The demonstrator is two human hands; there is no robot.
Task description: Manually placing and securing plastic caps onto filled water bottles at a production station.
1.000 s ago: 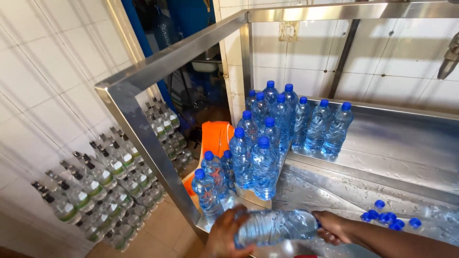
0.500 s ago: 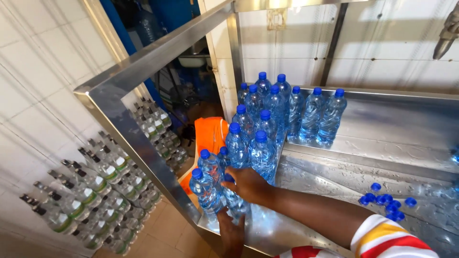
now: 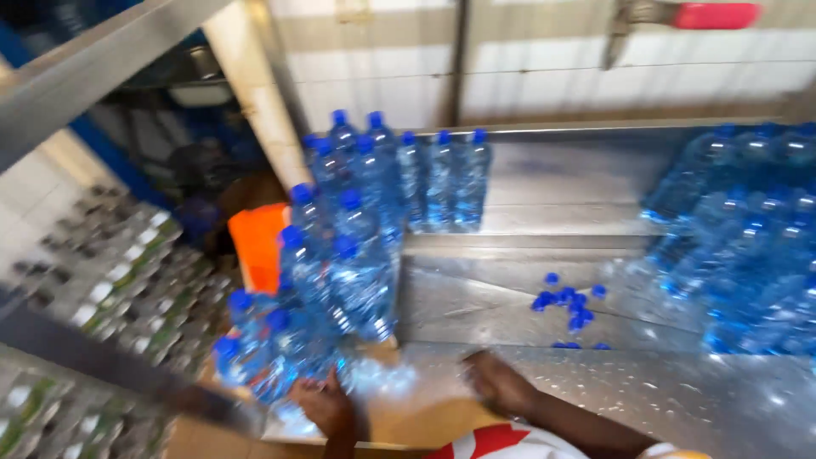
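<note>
The picture is blurred by motion. A cluster of capped blue water bottles (image 3: 357, 255) stands upright at the left end of a steel table (image 3: 646, 391). My left hand (image 3: 327, 406) rests against the foot of the nearest bottles in that cluster; blur hides its grip. My right hand (image 3: 497, 382) hovers low over the bare steel surface, a little to the right of the cluster, with nothing in it. A red and white sleeve shows at the bottom edge.
More blue bottles (image 3: 739, 246) stand massed at the right. Loose blue caps (image 3: 569, 302) lie mid-table. An orange object (image 3: 259, 242) sits behind the cluster. Rows of smaller bottles (image 3: 127, 289) cover the floor at left. A steel frame bar crosses the top left.
A bottle I held in both hands has gone into the left cluster. My right hand has drawn back to the right, empty. The camera has swung right.
</note>
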